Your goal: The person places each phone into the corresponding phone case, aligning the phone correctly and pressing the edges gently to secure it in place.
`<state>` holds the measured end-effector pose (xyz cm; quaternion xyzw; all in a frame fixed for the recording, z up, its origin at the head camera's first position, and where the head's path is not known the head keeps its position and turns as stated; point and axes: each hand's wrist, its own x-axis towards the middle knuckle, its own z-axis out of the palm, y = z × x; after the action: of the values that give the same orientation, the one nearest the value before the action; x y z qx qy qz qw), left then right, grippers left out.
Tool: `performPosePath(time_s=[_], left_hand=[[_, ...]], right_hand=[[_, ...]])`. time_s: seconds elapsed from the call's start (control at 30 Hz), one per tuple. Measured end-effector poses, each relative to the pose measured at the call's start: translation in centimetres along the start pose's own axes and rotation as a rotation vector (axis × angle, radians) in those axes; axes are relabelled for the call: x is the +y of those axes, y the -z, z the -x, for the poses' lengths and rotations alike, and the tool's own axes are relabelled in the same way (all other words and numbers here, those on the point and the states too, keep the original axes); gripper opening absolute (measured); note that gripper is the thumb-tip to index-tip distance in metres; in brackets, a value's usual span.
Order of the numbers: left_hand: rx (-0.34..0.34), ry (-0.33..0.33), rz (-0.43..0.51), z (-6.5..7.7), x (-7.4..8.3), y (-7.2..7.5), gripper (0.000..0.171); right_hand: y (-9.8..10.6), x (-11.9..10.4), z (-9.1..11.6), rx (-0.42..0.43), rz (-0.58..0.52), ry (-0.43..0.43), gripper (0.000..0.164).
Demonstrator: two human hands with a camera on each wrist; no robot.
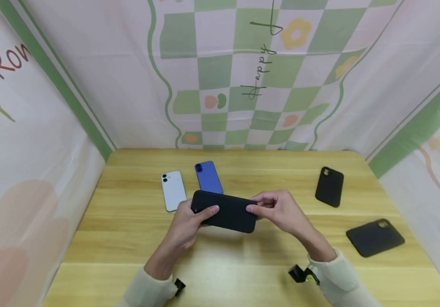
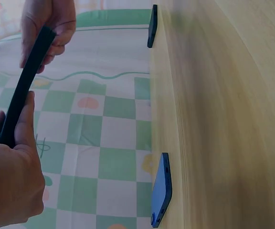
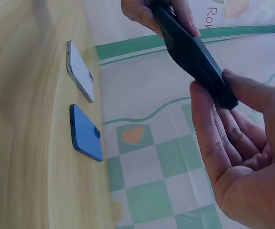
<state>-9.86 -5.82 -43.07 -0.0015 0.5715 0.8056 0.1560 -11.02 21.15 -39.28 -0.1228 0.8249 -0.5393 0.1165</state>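
Note:
Both hands hold a black phone case (image 1: 229,212) sideways above the table. The left hand (image 1: 187,223) grips its left end, thumb across the upper face and fingers underneath. At the opposite end, the right hand (image 1: 279,209) pinches a corner between thumb and fingers, as the right wrist view also shows. The case appears edge-on and tilted in the left wrist view. I cannot tell whether a phone sits inside it. Beyond the left hand lie a white phone (image 1: 173,190) and a blue phone (image 1: 209,177), both with their camera backs up.
On the right of the wooden table (image 1: 128,251), two more black phone cases lie apart, one farther back (image 1: 329,186) and one nearer (image 1: 375,237). Printed cloth (image 1: 128,85) hangs behind the table and along both sides.

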Motion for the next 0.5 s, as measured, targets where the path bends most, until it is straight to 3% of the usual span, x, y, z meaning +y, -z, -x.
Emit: performPosePath(time_s=[0.3, 0.5], left_hand=[[0.107, -0.076, 0.089, -0.3, -0.2, -0.4, 0.025], [0.14, -0.076, 0.105, -0.6, -0.1, -0.5, 0.028]], right_hand=[[-1.5, 0.9, -0.2, -0.02, -0.116, 0.016, 0.021], [-2.1, 1.2, -0.3, -0.056, -0.251, -0.001, 0.022]])
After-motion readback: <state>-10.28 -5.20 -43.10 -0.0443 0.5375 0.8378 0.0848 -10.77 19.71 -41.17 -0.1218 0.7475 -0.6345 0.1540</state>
